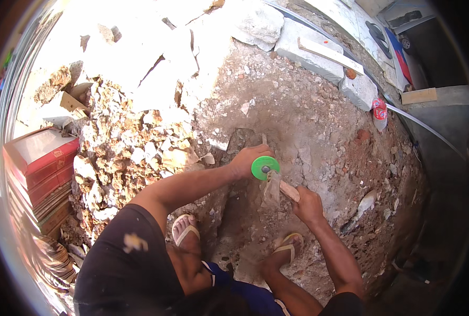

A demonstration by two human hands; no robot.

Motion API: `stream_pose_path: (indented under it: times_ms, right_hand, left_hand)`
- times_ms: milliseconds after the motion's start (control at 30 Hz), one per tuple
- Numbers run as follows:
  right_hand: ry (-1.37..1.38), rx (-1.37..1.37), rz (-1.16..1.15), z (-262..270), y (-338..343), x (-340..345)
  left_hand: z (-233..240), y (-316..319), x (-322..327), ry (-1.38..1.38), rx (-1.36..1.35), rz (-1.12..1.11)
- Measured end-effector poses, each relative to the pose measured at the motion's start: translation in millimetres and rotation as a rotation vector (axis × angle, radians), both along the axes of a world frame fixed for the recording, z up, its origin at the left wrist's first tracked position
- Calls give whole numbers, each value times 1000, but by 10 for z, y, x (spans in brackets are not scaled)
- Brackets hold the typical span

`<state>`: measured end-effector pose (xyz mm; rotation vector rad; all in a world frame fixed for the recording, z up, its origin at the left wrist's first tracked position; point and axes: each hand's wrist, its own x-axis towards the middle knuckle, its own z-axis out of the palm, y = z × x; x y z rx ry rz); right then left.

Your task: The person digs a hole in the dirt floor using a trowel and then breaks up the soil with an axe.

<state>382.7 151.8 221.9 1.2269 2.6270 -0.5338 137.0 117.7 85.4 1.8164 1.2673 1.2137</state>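
My left hand (251, 158) is closed around a chisel just below its round green hand guard (260, 161). The metal striking end (265, 169) shows in the middle of the guard. Past my fingers, the chisel's shaft (264, 138) points at the broken ground. My right hand (308, 204) grips the wooden handle (290, 191) of a hammer. Its beige, blurred head end (272, 189) is beside the guard; whether they touch I cannot tell. Under both hands a dug hollow (234, 209) runs between my sandalled feet.
Sunlit rubble (124, 146) is heaped at the left, beside stacked red tile boxes (41, 158). Large concrete blocks (309, 51) line the upper right, with a wood strip (331, 56) on top. A plastic bottle (380, 114) with a red label stands near a bent white strip (424, 128).
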Motion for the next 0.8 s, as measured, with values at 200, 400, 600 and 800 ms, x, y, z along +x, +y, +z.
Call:
stream_pose_path:
  times_ms: [200,400,600,800]
  right_hand:
    - [383,-76,152,271,-142,-147]
    - [401,-272,-404,493,-118,-177]
    - [1484,-37,-14,1878,281,-914]
    - [477,-242,-629,106,128,-434]
  left_hand:
    - [-6,126,-20,15,-6,24]
    - [234,502,37,35,-246,76]
    - [203,849,-151,50,-198,180]
    - [202,911,-39,55,-226,107]
